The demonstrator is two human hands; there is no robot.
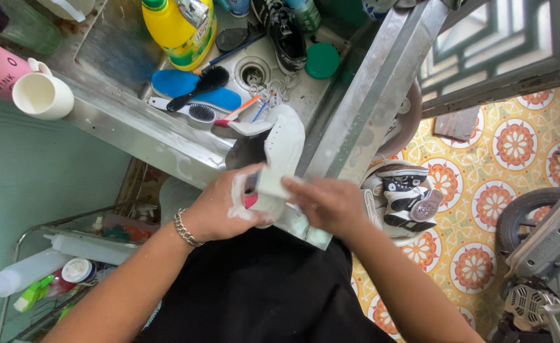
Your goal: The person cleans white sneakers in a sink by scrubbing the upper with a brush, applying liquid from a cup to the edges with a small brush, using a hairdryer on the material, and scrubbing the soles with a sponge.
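A white sneaker [284, 145] is held over the near edge of a steel sink [134, 130], its toe pointing away from me. My left hand [219, 206], foamy and wearing a chain bracelet, grips the shoe's heel together with a small brush with a pink handle [250, 198]. My right hand [327, 204] holds the heel from the right side. Both hands touch the shoe.
In the sink basin lie blue insoles [184, 84], a black brush [203, 81], a white brush [191, 111], a toothbrush [236, 112], a black shoe [286, 32] and a green lid [322, 61]. A yellow bottle [178, 28] and white mug [41, 95] stand on the counter. Black-and-white sneakers [404, 197] fill a basin on the tiled floor.
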